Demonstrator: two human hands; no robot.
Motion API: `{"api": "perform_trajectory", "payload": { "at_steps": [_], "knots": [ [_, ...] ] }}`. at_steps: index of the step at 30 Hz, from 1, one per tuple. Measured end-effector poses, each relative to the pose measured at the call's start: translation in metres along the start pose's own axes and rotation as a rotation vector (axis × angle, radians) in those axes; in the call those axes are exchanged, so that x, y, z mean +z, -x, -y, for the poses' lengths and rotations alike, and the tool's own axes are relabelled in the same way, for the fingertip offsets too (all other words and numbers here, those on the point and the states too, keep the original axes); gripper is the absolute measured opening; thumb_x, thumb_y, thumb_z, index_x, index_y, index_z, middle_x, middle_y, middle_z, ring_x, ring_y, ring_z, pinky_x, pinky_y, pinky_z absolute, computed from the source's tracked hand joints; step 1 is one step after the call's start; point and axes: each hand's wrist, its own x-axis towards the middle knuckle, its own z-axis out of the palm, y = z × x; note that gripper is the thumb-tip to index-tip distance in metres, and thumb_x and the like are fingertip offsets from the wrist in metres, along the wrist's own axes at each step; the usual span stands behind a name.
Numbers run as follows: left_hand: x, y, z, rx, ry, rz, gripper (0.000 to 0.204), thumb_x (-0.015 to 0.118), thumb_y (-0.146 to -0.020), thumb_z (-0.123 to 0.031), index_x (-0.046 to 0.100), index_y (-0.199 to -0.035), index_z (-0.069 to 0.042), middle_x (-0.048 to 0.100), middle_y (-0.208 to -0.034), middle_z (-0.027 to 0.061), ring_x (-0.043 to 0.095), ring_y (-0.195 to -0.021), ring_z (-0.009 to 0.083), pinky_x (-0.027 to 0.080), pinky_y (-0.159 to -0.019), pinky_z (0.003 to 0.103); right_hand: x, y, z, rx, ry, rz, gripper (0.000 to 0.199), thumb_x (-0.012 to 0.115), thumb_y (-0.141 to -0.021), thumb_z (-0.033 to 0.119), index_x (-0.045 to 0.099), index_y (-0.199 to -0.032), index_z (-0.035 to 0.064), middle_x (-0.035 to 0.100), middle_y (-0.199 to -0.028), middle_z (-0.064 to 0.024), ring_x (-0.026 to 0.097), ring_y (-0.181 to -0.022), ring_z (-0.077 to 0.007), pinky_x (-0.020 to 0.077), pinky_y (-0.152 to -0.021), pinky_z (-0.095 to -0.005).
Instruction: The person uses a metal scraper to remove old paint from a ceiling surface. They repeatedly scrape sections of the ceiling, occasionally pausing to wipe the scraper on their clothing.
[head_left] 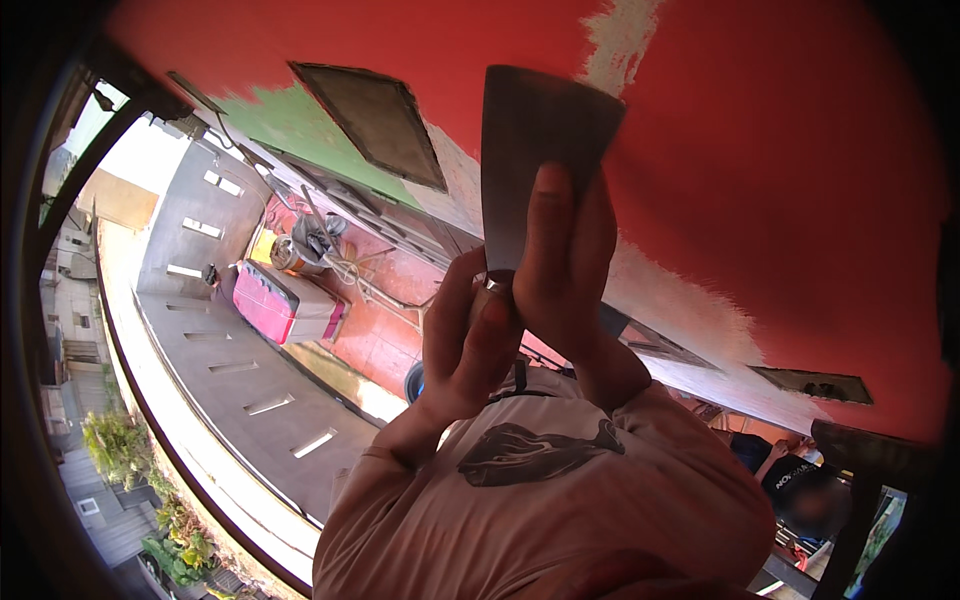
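A wide metal putty knife is raised against the red-painted wall, its flared blade pointing up. My left hand is closed round its handle, which is mostly hidden by the fingers. My right hand is closed on the lower part of the blade, with one finger or thumb lying flat along the metal. Just beyond the blade's edge, a pale unpainted patch breaks the red. I cannot tell whether the blade touches the wall.
Two dark rectangular recesses, one upper left and one lower right, interrupt the wall. Left, a pink-topped box and a bucket stand on reddish tiles beside a grey slotted parapet. Another person is at lower right.
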Motion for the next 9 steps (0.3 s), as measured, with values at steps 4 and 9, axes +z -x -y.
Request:
{"api": "perform_trajectory", "payload": {
  "at_steps": [4, 9],
  "knots": [
    [-0.003, -0.006, 0.007, 0.003, 0.018, 0.010, 0.048, 0.045, -0.101, -0.027, 0.038, -0.135, 0.006, 0.049, -0.066, -0.0025, 0.039, -0.049, 0.0020, 0.028, -0.045, 0.021, -0.003, 0.000, 0.003, 0.058, 0.098, 0.024, 0.033, 0.040, -0.102, 0.016, 0.043, -0.127, -0.0054, 0.061, -0.096, -0.0218, 0.063, -0.087, -0.0343, 0.0491, -0.077, -0.0420],
    [0.004, -0.004, 0.017, 0.023, 0.009, -0.070, 0.046, 0.045, -0.102, -0.025, 0.037, -0.136, 0.005, 0.047, -0.065, -0.0026, 0.037, -0.048, 0.0012, 0.025, -0.043, 0.020, -0.007, -0.001, 0.000, 0.042, 0.067, 0.057, 0.034, 0.042, -0.102, 0.019, 0.044, -0.128, -0.0033, 0.063, -0.103, -0.0233, 0.064, -0.089, -0.0349, 0.0493, -0.077, -0.0427]
  ]
}}
